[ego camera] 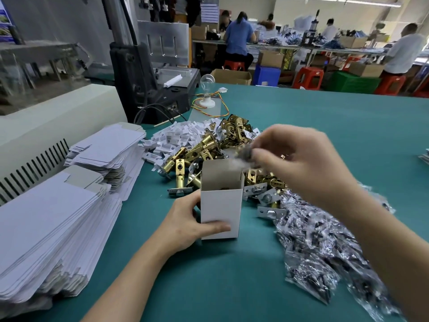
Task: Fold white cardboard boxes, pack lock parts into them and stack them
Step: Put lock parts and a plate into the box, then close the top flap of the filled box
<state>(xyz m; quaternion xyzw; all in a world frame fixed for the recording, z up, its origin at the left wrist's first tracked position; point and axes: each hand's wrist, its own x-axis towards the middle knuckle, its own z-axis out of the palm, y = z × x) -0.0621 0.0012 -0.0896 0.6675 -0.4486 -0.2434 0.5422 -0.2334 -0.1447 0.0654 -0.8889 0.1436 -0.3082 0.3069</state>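
Note:
An upright white cardboard box [220, 212] stands open-topped on the green table [232, 287]. My left hand [185, 225] grips its lower left side, thumb across the front. Just above the box opening, my right hand [299, 159] pinches a small clear bag of dark screws [243, 156], blurred by motion. Behind the box lies a pile of brass latch parts [209, 147]. Several clear bags of screws [320, 247] are heaped to the right. Stacks of flat white box blanks [53, 226] sit at the left.
Small folded white card inserts [176, 138] lie behind the latches. A cream machine [58, 117] and a black press [148, 73] stand at the back left, with a light bulb on a wired base [206, 89]. People work at far benches.

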